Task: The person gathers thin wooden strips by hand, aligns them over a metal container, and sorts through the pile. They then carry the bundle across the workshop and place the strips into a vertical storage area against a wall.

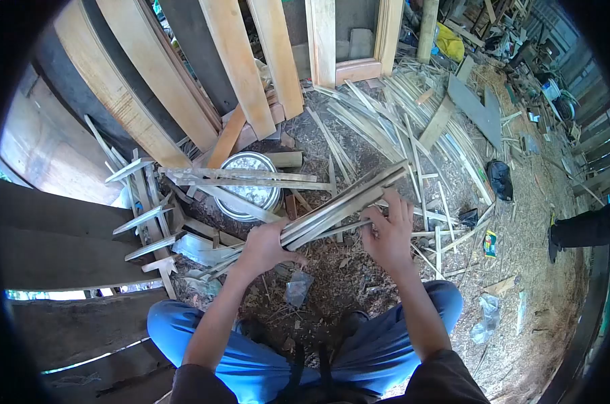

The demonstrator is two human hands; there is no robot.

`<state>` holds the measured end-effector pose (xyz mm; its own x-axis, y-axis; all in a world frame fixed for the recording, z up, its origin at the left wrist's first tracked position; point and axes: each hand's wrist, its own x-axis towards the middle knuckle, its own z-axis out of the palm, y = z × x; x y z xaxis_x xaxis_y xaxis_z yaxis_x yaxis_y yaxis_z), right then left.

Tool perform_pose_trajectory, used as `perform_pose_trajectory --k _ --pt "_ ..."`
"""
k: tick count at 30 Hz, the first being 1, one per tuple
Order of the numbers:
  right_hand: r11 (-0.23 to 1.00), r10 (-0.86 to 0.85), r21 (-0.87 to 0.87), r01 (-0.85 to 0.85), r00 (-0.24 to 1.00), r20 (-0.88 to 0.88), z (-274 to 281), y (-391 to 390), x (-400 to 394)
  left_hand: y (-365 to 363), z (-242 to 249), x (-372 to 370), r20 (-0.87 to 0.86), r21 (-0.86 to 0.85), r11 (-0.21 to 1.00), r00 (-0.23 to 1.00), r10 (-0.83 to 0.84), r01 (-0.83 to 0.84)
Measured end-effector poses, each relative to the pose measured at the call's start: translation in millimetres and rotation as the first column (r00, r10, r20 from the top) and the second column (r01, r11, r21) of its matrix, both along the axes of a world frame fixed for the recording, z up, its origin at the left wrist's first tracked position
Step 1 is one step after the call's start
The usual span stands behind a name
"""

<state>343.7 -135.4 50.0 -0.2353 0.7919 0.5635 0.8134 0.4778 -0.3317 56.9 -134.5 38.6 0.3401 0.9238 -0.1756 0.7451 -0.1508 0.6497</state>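
Between my two hands, a bundle of thin wooden strips (345,207) slants up to the right above the littered ground. My left hand (268,248) is wrapped round the lower left part of the bundle, its thumb underneath. Near the upper right end, my right hand (389,232) has its fingers bent against the strips, with a gap between thumb and fingers at the near edge. Behind the bundle, more strips (251,180) lie across a round white lid or bucket (241,202).
Long planks (234,67) and a wooden frame (359,71) lean at the back. Loose strips (446,155) cover the ground at the right, near a black bag (499,180). A plastic bag (299,289) lies before my feet. Another person's leg (581,229) shows far right.
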Motion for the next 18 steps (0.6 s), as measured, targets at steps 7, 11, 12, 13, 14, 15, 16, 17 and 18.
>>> perform_pose_trajectory --k 7,11,12,13,14,15,16,17,18 --pt "0.967 -0.202 0.150 0.205 0.979 -0.040 1.4 4.1 -31.4 -4.9 -3.4 -12.8 -0.115 0.133 0.974 0.973 0.200 -0.185" --pt "0.990 0.032 0.129 -0.062 0.975 0.221 -3.2 -5.7 -53.3 -8.4 6.7 -15.9 -0.211 0.124 0.972 0.952 0.223 -0.200" --pt "0.990 0.031 0.127 -0.060 0.975 0.221 -1.9 -9.2 -60.8 -10.5 7.8 -15.3 -0.212 0.122 0.972 0.952 0.221 -0.199" --pt "0.992 0.118 0.010 -0.125 0.957 0.264 -1.1 -13.1 -68.0 -14.0 8.1 -13.7 -0.232 0.182 0.974 0.957 0.174 -0.133" --pt "0.977 0.208 -0.112 -0.183 0.933 0.294 -1.5 -17.0 -73.5 -17.9 7.1 -11.8 -0.255 0.239 0.969 0.959 0.127 -0.065" --pt "0.977 0.204 -0.116 -0.177 0.934 0.294 -3.2 -20.4 -77.9 -21.9 4.8 -10.3 -0.255 0.235 0.970 0.960 0.120 -0.059" --pt "0.976 0.193 -0.156 -0.154 0.942 0.276 -5.4 -21.4 -81.8 -25.0 2.1 -8.9 -0.302 0.285 0.958 0.951 0.065 0.025" --pt "0.972 0.183 -0.194 -0.135 0.948 0.260 -8.1 -21.4 -84.1 -27.4 0.0 -7.3 -0.351 0.331 0.937 0.936 0.016 0.108" --pt "0.979 0.180 -0.147 -0.142 0.940 0.289 -15.4 -21.2 -84.6 -29.9 -1.4 -4.9 -0.350 0.332 0.937 0.937 0.016 0.108"
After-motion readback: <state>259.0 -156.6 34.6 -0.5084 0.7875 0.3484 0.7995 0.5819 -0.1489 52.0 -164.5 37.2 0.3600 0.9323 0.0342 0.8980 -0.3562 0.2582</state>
